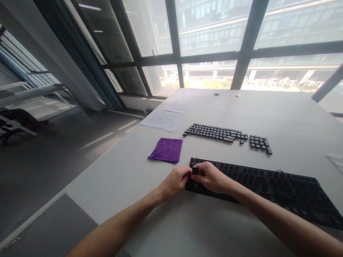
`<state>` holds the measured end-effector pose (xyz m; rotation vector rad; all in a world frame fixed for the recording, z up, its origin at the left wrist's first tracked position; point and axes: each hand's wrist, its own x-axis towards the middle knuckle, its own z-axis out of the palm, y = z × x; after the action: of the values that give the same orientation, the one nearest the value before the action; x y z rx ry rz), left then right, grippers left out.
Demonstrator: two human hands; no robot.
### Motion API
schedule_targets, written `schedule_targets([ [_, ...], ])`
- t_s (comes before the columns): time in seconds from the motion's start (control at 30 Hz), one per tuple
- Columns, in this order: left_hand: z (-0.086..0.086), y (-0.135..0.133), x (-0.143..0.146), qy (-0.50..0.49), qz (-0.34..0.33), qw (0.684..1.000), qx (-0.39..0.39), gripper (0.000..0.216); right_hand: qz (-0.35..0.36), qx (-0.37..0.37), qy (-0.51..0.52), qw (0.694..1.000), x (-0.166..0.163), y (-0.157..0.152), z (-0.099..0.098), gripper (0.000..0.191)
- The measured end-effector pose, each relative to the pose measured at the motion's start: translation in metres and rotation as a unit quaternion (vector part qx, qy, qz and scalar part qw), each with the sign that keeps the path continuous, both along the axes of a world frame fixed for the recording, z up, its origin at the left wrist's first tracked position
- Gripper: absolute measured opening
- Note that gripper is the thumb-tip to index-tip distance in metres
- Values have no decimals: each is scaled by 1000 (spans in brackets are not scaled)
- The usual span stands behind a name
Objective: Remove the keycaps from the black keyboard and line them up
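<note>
My left hand [175, 182] and my right hand [213, 177] meet over the left end of a black keyboard base [276, 185], stripped of its caps. Between their fingertips is a small black keycap [195, 170], pinched by my right thumb and index finger. Thin wire prongs [194, 161], like those of a keycap puller, stick up just behind it. The fingers of my left hand are closed at the keycap's left side; what they grip is hidden. Loose keycaps [214, 132] lie in keyboard order behind the base, with the number-pad group [258, 142] at their right.
A folded purple cloth [166, 150] lies left of the keyboard. Printed paper sheets [163, 120] rest along the left edge of the white table [128, 171]. One single keycap [241, 142] sits apart below the rows. Large windows stand behind the table.
</note>
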<state>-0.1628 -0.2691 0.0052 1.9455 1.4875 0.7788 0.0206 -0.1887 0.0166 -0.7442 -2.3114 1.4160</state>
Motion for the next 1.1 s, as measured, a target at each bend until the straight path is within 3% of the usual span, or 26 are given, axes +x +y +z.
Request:
schedule_targets([
  [0.2,-5,2,0,-15,-9,1000,0,22,45,9,-23,999,1,-2,7,15],
  [0.57,2,-1,2,-19,4,1000,-6,24,83,142,91,982,14,-28,-4,17],
  [0.83,-1,2,1,-12,-5,1000,4,24,57,73,124,988,16,-13,-13,12],
  [1.1,16,-4,-2,-21,-90,995,-26,17,37,7,142,989,18,-8,-15,12],
])
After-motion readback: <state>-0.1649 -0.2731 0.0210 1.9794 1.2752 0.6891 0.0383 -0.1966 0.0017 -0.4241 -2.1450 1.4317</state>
